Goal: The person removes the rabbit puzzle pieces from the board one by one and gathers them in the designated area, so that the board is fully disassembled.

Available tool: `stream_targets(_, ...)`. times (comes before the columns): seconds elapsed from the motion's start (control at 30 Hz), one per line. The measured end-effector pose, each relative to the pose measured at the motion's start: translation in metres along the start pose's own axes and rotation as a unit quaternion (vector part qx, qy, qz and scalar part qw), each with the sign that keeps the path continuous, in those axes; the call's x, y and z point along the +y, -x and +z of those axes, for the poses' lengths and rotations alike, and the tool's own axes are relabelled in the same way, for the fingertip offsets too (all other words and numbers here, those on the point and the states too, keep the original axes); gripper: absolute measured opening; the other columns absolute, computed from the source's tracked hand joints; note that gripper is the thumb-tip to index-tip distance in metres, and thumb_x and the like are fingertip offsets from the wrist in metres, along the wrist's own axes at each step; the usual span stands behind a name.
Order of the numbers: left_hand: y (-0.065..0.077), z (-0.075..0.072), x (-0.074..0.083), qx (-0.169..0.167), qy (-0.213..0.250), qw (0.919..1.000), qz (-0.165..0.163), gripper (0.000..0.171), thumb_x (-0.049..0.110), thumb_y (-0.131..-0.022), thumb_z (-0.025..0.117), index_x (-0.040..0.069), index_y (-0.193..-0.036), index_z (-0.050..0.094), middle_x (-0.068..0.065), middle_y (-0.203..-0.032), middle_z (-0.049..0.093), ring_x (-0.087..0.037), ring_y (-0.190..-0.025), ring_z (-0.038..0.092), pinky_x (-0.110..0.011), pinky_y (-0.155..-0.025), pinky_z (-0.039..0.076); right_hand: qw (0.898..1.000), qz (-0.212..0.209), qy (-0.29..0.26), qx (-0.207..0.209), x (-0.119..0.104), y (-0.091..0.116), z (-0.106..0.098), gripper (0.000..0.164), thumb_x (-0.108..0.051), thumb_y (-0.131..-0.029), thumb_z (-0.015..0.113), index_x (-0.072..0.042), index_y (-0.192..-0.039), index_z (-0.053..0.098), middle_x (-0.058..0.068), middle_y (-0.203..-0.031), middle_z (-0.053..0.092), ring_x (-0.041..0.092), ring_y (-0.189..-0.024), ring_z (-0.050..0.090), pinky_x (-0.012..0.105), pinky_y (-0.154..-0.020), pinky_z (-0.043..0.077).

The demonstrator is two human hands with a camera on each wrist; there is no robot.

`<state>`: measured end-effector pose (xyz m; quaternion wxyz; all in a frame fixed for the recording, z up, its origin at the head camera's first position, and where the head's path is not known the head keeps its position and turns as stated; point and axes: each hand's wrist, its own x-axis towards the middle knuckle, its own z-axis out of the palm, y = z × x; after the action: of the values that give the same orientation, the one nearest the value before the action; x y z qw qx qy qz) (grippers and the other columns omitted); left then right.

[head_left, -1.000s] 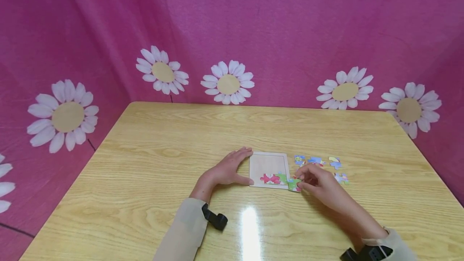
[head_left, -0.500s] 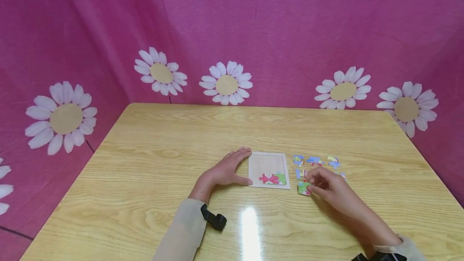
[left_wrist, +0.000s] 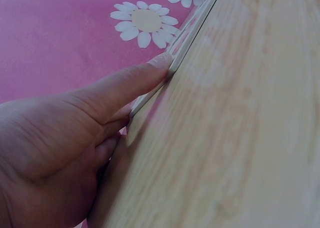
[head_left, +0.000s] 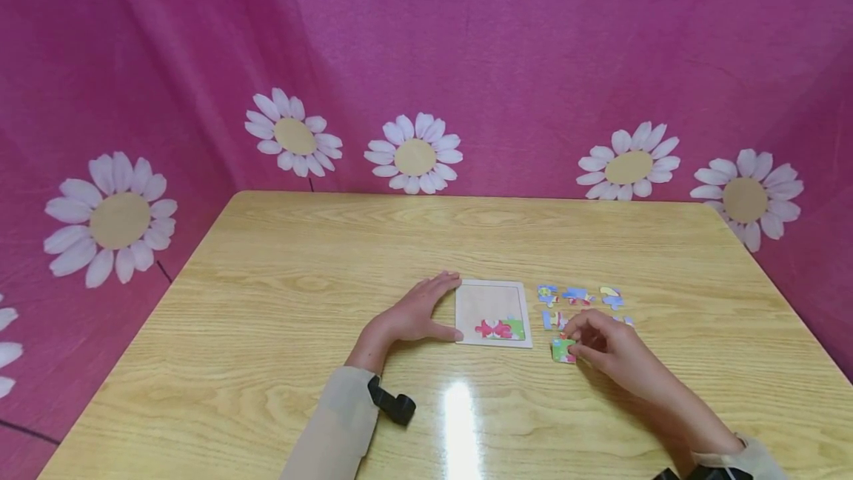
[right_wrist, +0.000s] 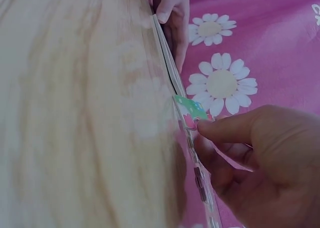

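A pale wooden puzzle tray [head_left: 486, 302] lies flat on the table, with joined red and green puzzle pieces [head_left: 501, 328] along its lower right. At the tray's left edge rests my left hand [head_left: 415, 311], thumb and fingers spread fairly straight; the left wrist view shows the thumb [left_wrist: 160, 61] touching the rim. My right hand [head_left: 616, 347] pinches a green puzzle piece [head_left: 562, 350] with a bit of pink, right of the tray. In the right wrist view that piece [right_wrist: 189, 109] is tilted between thumb and fingers.
Several loose puzzle pieces lie right of the tray, among them a blue one [head_left: 578, 295] and a blue and yellow one [head_left: 611, 296]. My right hand partly covers others. A pink flowered cloth [head_left: 506, 95] hangs behind the wooden table [head_left: 320, 243].
My right hand has drawn the green puzzle piece rightward from the tray's lower right corner, slightly toward me. The left hand stays at the tray's edge.
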<state>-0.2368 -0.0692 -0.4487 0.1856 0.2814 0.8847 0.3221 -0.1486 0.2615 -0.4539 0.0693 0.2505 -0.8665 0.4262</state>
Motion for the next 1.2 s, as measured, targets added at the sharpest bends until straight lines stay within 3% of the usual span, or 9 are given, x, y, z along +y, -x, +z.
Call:
stream_targets(0.43,0.001,0.001,0.002,-0.002,0.003,1.0,-0.007,0.09,0.037,-0.082,0.077,0.017,-0.155,0.029,0.001,-0.165,0.021,-0.018,-0.155,0.009,-0.042,-0.128,0.008,0.999,0.002,0.03,-0.018,0.001,-0.001,0.001,0.027,0.012,-0.079,0.07,-0.007,-0.096,0.063,-0.001,-0.084,0.062,-0.006,-0.074,0.051,0.015,-0.058,0.045)
stream_targets(0.97,0.0,0.0,0.003,0.003,0.007,1.0,0.006,0.09,0.037,-0.082,0.078,0.014,-0.154,0.03,-0.001,-0.165,0.022,-0.021,-0.155,0.011,-0.045,-0.128,0.011,0.998,0.027,0.031,-0.045,0.001,-0.002,-0.004,0.021,0.0,-0.084,0.072,-0.012,-0.099,0.065,0.004,-0.085,0.063,-0.002,-0.07,0.049,0.017,-0.056,0.043)
stream_targets(1.2,0.001,0.0,0.002,0.004,0.002,1.0,0.003,0.09,0.037,-0.083,0.077,0.015,-0.155,0.029,0.0,-0.165,0.021,-0.021,-0.155,0.011,-0.045,-0.128,0.011,0.998,0.03,-0.004,-0.051,-0.005,-0.01,0.003,0.019,0.0,-0.086,0.071,-0.008,-0.103,0.066,0.002,-0.086,0.06,0.001,-0.065,0.055,0.019,-0.052,0.047)
